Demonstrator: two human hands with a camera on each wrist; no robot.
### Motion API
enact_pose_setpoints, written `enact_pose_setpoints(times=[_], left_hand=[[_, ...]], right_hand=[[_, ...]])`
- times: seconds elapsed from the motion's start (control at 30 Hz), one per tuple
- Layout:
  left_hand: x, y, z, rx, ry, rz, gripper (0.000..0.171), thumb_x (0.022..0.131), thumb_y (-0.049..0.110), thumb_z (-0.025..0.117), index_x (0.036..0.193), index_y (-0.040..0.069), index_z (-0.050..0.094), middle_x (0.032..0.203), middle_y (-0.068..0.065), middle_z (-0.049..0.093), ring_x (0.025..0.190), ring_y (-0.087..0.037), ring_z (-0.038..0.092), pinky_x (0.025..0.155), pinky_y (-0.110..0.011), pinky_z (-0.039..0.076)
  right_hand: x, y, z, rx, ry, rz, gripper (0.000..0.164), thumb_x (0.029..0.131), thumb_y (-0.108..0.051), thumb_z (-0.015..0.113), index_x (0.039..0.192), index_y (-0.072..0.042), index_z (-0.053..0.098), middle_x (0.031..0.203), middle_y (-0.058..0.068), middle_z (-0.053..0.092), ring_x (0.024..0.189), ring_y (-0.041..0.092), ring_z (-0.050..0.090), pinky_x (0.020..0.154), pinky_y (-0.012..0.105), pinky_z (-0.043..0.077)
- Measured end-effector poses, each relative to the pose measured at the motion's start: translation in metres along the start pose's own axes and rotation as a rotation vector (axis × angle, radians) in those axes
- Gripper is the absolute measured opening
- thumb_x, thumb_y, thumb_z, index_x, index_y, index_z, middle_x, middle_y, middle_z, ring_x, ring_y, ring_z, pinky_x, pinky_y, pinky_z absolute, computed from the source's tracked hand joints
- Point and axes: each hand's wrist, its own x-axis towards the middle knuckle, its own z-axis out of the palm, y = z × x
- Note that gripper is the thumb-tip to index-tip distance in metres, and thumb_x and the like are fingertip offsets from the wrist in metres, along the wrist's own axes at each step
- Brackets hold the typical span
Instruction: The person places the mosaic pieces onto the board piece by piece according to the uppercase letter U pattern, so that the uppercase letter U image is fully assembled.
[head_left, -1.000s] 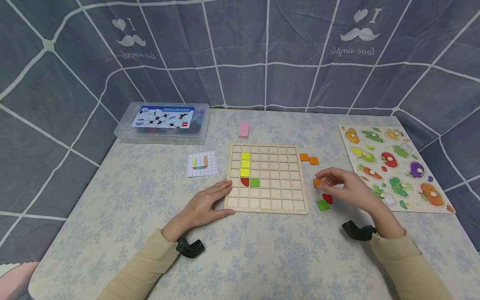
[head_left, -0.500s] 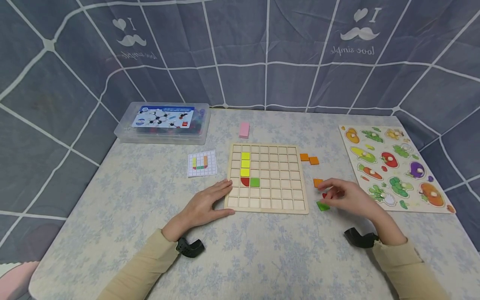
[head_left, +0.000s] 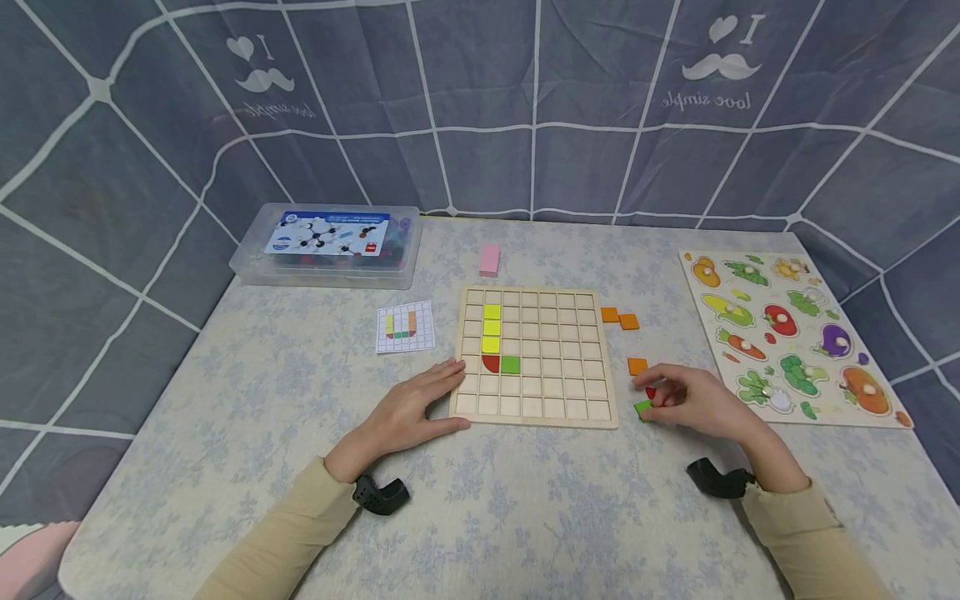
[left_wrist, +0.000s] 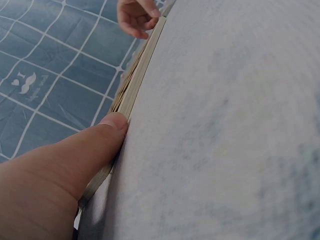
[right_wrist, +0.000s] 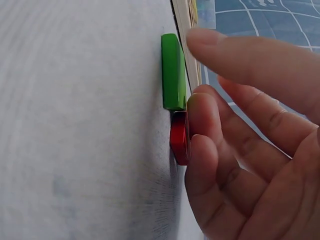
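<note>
Clearly the risk sits at the right hand [head_left: 693, 402]: fingers loosely bent, thumb apart from them, nothing pinched, right beside a flat, glossy green square tile [right_wrist: 171, 72] & a small glossy red piece [right_wrist: 179, 139], both lying loose on the pale blue-patterned counter [head_left: 525, 508], just R of the board. They're pretty much end to end, so going for one could nudge or drag the other; thin edges make a slip poss. too. Can't be sure from the wrist close-up whether a fingertip actually presses the red one. Left hand [head_left: 408, 412] is relaxed, fingers extended onto the L edge of the square, pale wooden gridded board [head_left: 552, 367], thumb against its side, gripping nothing; a hard push there could shift the board & jolt its tiles, tho the ridged cells prob. hold them. In those cells, 2nd col. from L: three yellow square tiles [head_left: 491, 327], then a dark-red quarter-round tile [head_left: 491, 364], w/ a bright-green square tile [head_left: 511, 365] next door. Three orange square tiles [head_left: 637, 367] lie outside, R side. Far L, a clear plastic lidded box [head_left: 326, 282], closed, w/ coloured bits showing thru, too blurry to ID.
</note>
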Motion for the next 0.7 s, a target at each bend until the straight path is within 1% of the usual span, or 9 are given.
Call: enact_pose_setpoints(times=[0.3,0.53,0.7], left_hand=[[0.0002,0.0010,-0.0006,0.002,0.000,-0.002,0.075,0.083,0.046,0.069,0.139,0.003,0.045,0.147,-0.007,0.037,0.137,-0.020,0.030,0.109,-0.038,0.032],[0.0003,0.0010,-0.0007,0.007,-0.003,0.000,0.075,0.083,0.046,0.068,0.139,0.003,0.045,0.147,-0.007,0.037,0.137,-0.020,0.030,0.109,-0.038,0.031],[0.0005,0.0012,-0.0010,0.006,-0.001,-0.002,0.075,0.083,0.046,0.069,0.139,0.003,0.045,0.147,-0.006,0.037,0.137,-0.020,0.030,0.109,-0.038,0.031]], right_hand=[[-0.0005,-0.0003,-0.0001,-0.001,-0.003,0.003,0.034,0.077,-0.016,0.079,0.108,-0.008,0.066,0.078,-0.001,0.059,0.068,0.011,0.054,0.060,0.024,0.046],[-0.0005,-0.0002,0.0001,0.019,0.004,-0.005,0.031,0.078,-0.017,0.078,0.105,-0.007,0.066,0.077,-0.001,0.058,0.066,0.011,0.052,0.058,0.023,0.046],[0.0000,0.0027,-0.0002,0.025,-0.022,-0.001,0.031,0.077,-0.018,0.079,0.104,-0.008,0.067,0.079,0.000,0.058,0.069,0.011,0.052,0.059,0.023,0.045]])
